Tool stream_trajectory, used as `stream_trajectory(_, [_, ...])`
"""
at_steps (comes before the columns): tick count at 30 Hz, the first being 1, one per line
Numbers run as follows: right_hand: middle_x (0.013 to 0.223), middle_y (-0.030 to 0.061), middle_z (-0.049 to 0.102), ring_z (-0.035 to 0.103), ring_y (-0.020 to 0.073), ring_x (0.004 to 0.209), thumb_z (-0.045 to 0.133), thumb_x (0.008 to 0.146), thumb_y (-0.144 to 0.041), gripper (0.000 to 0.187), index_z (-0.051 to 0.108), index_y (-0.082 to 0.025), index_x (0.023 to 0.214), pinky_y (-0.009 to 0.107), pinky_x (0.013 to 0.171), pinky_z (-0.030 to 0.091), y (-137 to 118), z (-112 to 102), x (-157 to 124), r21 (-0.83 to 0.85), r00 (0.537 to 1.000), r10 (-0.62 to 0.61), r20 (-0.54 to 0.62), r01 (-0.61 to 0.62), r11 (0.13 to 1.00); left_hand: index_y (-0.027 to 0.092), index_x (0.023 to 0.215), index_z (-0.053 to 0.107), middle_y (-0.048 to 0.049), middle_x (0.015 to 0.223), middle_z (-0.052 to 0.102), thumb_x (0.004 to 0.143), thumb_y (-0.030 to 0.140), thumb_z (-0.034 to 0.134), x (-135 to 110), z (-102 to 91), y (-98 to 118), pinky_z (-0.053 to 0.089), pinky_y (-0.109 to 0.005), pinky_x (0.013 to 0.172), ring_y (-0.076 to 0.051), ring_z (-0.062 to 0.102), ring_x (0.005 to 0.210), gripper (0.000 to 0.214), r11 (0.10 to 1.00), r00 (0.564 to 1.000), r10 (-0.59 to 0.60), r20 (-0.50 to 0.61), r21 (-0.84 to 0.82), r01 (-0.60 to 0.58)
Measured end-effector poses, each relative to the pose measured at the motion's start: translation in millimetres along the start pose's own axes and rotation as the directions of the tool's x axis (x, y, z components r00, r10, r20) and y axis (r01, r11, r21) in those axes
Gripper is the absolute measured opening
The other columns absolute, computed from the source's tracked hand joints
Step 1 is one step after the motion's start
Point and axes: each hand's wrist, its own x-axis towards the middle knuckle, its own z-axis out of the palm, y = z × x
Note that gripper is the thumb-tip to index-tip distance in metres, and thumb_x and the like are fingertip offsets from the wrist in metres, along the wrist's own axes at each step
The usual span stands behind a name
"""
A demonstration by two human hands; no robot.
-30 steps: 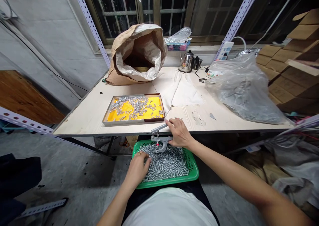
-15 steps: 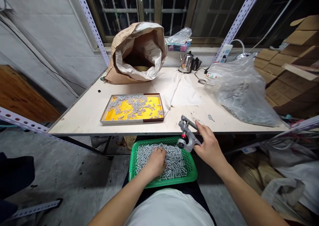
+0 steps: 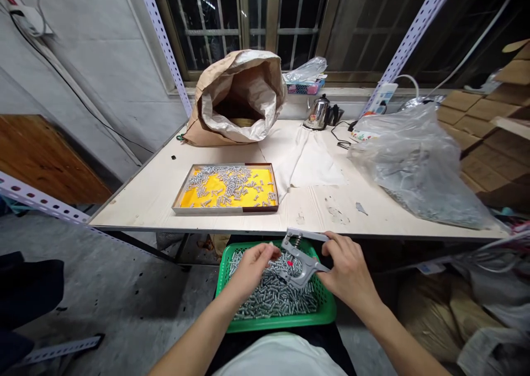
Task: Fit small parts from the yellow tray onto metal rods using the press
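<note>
My right hand [image 3: 350,265] is wrapped round the handles of grey metal spring-loaded hand pliers [image 3: 305,270], which have a C-shaped jaw and a red tip. My left hand [image 3: 252,268] is closed in a pinch close to the jaw, on its left side. Whatever sits between those fingertips is too small to make out. Below both hands a green plastic basket [image 3: 330,310] rests on my lap, filled with silvery screws [image 3: 277,301].
On the table [image 3: 136,205] a shallow box [image 3: 207,211] with a yellow bottom holds more screws. Behind it lies an open paper sack [image 3: 199,116]. A metal kettle [image 3: 317,114], a clear plastic bag [image 3: 418,160] and stacked cardboard boxes [image 3: 492,144] stand to the right.
My left hand has lifted out of the screws and come up beside the pliers. My right hand has brought the pliers lower and left, over the basket. The view has shifted slightly.
</note>
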Motion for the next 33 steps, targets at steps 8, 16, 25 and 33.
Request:
stream_trajectory(8, [0.119, 0.0107, 0.059, 0.052, 0.0264, 0.103, 0.058, 0.072, -0.018, 0.022, 0.061, -0.018, 0.094, 0.043, 0.092, 0.037, -20, 1, 12, -0.029, 0.990, -0.127, 0.059, 0.129, 0.991, 0.017, 0.064, 0.063, -0.0014, 0.062, 0.063, 0.072, 0.057, 0.062, 1, 3.4, 5, 0.040, -0.026, 0.061, -0.016, 0.056, 0.062, 0.041, 0.980, 0.995, -0.097, -0.005, -0.174, 0.094])
stream_trajectory(16, [0.125, 0.0146, 0.054, 0.049, 0.0295, 0.109, 0.061, 0.062, -0.018, 0.036, 0.063, -0.016, 0.099, 0.045, 0.094, 0.040, -14, 1, 16, -0.049, 0.974, -0.144, 0.174, 0.155, 0.987, 0.016, 0.058, 0.060, 0.0004, 0.054, 0.058, 0.066, 0.047, 0.070, -4, -7.3, 2, 0.038, -0.025, 0.059, -0.014, 0.051, 0.056, 0.034, 0.984, 0.993, -0.010, -0.118, -0.177, -0.012])
stream_trajectory(25, [0.116, 0.0149, 0.050, 0.046, 0.0319, 0.107, 0.056, 0.073, -0.017, 0.010, 0.061, -0.019, 0.082, 0.053, 0.095, 0.041, -24, 7, 12, -0.133, 0.991, -0.133, 0.033, 0.136, 0.982, 0.015, 0.075, 0.068, -0.0044, 0.073, 0.069, 0.082, 0.047, 0.054, -1, -28.8, 17, 0.046, -0.027, 0.068, -0.018, 0.061, 0.071, 0.036, 0.991, 0.989, 0.125, -0.078, 0.052, -0.121])
stream_trajectory(33, [0.111, 0.0083, 0.052, 0.056, 0.0249, 0.100, 0.050, 0.067, -0.014, 0.030, 0.056, -0.023, 0.095, 0.039, 0.079, 0.052, 4, 13, 0, 0.265, 1.000, 0.027, -0.005, -0.025, 0.964, 0.011, 0.091, 0.068, -0.0133, 0.099, 0.069, 0.081, 0.018, 0.062, 118, -156.7, 50, 0.045, -0.038, 0.091, -0.027, 0.060, 0.103, 0.012, 0.814, 0.849, 0.166, -0.502, 0.555, 0.169])
